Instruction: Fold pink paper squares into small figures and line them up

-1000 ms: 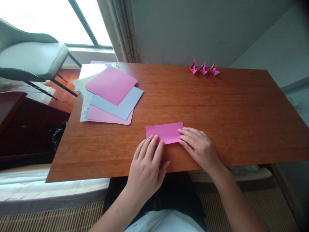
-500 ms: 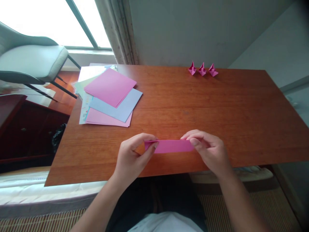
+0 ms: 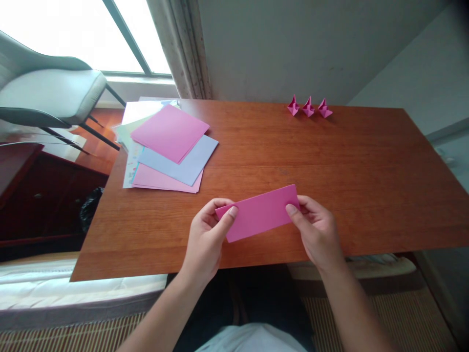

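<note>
A pink sheet of paper [image 3: 262,213], long and narrow like a folded strip, is held above the near part of the wooden table. My left hand [image 3: 208,234] pinches its left end, with the thumb on top and the fingers behind. At the other end, my right hand [image 3: 317,227] grips the paper between thumb and fingers. The strip tilts, its right end farther from me than its left. Three small folded pink paper figures [image 3: 309,107] stand in a row near the table's far edge.
Pink sheets [image 3: 170,132], a light blue sheet [image 3: 194,164] and paler pink sheets [image 3: 164,178] overlap at the left of the wooden table [image 3: 359,181]. A grey chair [image 3: 54,93] stands beyond the left edge, near a window and a curtain [image 3: 179,49].
The pink paper has turned its broad face towards me, and its right end has swung up and away. Both hands have shifted slightly and still hold its ends.
</note>
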`<state>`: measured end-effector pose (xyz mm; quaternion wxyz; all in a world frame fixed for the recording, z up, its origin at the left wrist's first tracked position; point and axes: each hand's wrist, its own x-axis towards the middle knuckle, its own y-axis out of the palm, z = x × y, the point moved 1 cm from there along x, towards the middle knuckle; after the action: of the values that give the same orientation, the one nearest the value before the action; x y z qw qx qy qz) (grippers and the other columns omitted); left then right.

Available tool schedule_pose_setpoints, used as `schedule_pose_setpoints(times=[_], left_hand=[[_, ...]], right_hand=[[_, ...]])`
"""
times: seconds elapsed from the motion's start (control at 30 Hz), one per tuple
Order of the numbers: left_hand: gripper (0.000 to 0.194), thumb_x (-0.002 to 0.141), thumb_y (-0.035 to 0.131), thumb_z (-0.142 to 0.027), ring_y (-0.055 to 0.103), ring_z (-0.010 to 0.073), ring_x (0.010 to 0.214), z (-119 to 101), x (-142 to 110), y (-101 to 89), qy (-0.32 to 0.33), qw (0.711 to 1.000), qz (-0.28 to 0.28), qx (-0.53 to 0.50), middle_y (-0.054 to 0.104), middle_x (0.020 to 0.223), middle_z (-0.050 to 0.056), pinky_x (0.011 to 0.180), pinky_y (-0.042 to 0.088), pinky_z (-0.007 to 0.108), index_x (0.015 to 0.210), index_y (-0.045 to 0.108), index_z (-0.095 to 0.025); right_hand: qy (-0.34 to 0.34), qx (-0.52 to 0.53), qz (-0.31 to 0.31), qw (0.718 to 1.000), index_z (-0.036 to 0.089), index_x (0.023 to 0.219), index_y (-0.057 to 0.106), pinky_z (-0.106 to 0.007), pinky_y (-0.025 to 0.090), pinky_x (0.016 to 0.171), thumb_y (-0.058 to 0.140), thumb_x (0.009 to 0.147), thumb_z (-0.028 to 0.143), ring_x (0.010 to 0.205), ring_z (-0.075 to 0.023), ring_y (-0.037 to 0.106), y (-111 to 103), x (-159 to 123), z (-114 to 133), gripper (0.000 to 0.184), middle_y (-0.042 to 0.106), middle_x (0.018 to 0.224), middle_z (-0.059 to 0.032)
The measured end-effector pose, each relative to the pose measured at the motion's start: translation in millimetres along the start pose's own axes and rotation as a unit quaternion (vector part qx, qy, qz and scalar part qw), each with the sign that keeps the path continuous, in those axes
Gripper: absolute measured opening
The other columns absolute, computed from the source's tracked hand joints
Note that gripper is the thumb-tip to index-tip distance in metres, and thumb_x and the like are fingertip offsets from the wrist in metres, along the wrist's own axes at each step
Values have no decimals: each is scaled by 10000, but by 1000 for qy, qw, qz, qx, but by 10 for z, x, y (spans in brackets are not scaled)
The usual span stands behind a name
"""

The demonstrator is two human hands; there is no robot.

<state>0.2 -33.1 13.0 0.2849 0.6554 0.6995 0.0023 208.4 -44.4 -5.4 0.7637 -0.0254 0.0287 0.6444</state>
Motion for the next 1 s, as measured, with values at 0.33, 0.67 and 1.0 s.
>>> schedule_pose_setpoints(times=[0.33,0.67,1.0], left_hand=[[307,870,747,-377,679,159,866,82,22,85,-68,995,26,-66,760,966,96,716,520,198,1088,775,-163],[291,892,715,-401,706,207,906,151,18,49,-13,998,48,36,784,1017,98,776,541,261,1071,782,-181],[241,922,681,-381,699,203,923,131,-35,86,38,988,77,130,788,1016,71,782,530,248,1045,792,-204]], right_hand=[[-32,-122,-58,990,233,1010,733,-305,589,699,679,915,407,799,-198,710,25,-1,20,205,768,935,-39],[-23,-138,-17,990,269,1378,519,-391,602,875,744,857,401,1038,-242,709,35,89,5,583,702,1195,-98],[-85,-272,-26,958,262,1273,599,-436,540,952,727,866,396,996,-236,671,118,147,74,447,672,1108,-62]])
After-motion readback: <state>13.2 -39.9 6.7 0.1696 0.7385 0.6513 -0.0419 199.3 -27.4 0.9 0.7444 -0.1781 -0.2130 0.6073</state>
